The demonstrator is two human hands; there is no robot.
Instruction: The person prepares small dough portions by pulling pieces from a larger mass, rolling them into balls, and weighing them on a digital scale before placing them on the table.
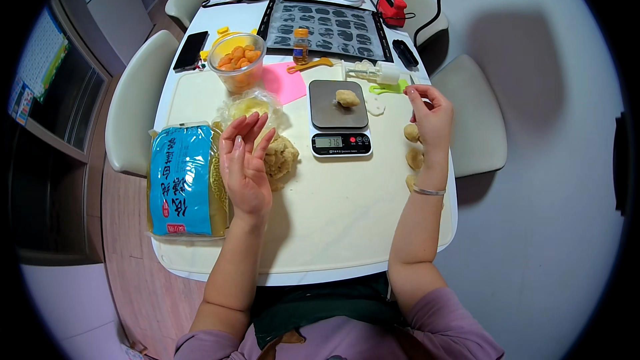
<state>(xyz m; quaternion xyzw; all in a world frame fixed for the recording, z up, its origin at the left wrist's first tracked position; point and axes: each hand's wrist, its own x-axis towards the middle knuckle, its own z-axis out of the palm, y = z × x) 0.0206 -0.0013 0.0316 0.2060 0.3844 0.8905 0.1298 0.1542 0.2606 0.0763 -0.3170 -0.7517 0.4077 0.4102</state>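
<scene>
A small pale-beige lump of dough (347,98) sits on the grey pan of the kitchen scale (327,117), a little right of the pan's middle, rough and unevenly pinched, wider than it is tall. Off to its right hangs the person's right hand (433,117), forearm reaching straight up the table, wrist bent so that the fingers curl inward with thumb and forefinger drawn close; from here I can't tell whether they pinch anything, though the tips are right by a light-green tool (387,88). Below that hand a short row of rounded dough balls (415,159) runs toward a silvery bracelet (430,191) on the wrist. On the other side the left hand (247,170) is raised with the palm turned up and inward, fingers lifted and apart, nothing in it. Just beside it, partly covered, is the bigger dough mass (283,159), crumbly and coarse, and on its far side a blue-fronted package (183,180) lies on the cream mat (347,220). Farther up stands a clear tub (248,81) of orange balls (239,59).
</scene>
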